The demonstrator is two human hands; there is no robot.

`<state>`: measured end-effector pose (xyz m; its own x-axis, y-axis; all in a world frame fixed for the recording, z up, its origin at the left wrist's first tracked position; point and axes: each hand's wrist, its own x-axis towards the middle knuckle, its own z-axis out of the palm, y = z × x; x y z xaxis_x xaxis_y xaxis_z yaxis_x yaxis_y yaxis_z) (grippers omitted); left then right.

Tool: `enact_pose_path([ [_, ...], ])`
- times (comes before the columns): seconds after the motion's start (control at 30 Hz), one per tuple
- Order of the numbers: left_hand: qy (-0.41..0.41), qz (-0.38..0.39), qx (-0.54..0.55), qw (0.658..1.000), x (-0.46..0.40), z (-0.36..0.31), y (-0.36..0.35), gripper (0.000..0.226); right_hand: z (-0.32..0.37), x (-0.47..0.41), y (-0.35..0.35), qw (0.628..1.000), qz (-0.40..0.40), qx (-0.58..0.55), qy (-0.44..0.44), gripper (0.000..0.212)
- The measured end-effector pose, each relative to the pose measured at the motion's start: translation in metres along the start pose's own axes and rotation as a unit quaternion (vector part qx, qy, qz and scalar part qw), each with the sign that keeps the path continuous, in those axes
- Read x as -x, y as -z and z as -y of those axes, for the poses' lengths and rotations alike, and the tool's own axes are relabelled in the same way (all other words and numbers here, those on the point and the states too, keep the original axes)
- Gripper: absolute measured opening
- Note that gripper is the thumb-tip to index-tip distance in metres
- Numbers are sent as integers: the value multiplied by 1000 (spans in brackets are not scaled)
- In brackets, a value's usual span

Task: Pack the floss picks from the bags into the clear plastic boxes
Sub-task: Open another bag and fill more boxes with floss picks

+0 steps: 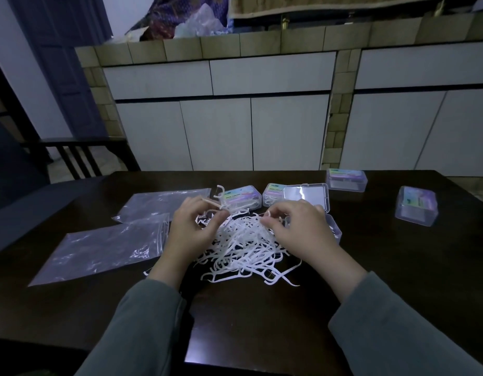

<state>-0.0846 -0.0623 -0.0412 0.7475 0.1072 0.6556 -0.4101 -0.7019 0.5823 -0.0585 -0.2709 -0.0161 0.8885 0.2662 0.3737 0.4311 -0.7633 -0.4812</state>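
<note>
At the worktop (pixel 397 267) centre, your left hand (pixel 190 229) pinches a few floss picks (pixel 217 204); your right hand (pixel 302 229) pinches one from the loose pile (pixel 245 248). An open box (pixel 305 198) sits just behind the right hand, closed boxes (pixel 346 179) further back and right. Two flat bags (pixel 104 248) lie left, near that edge. Bare dark surface lies right and near. White cabinets (pixel 221 131) stand beyond.
</note>
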Motion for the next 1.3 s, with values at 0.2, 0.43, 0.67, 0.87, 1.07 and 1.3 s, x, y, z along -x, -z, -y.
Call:
enact_pose_path([
  [0.2,9,-17,34,999,1,-3,3,12,2,2,2,995,-62,-78,32,20],
  [0.43,25,-33,52,998,1,-5,0,23,4,1,-1,974,-134,-172,57,13],
  [0.67,29,-51,43,997,1,-12,-5,27,-10,-5,5,976,-99,-194,19,18],
  [0.87,31,-45,42,998,-1,-21,-9,15,-11,-6,10,965,-104,-238,44,11],
  [1.07,17,-47,129,990,-22,-45,-34,9,-49,-17,19,959,-139,-249,10,9],
  [1.3,-1,-29,162,986,-43,-74,-77,6,-91,-20,16,974,-26,-215,-71,32],
])
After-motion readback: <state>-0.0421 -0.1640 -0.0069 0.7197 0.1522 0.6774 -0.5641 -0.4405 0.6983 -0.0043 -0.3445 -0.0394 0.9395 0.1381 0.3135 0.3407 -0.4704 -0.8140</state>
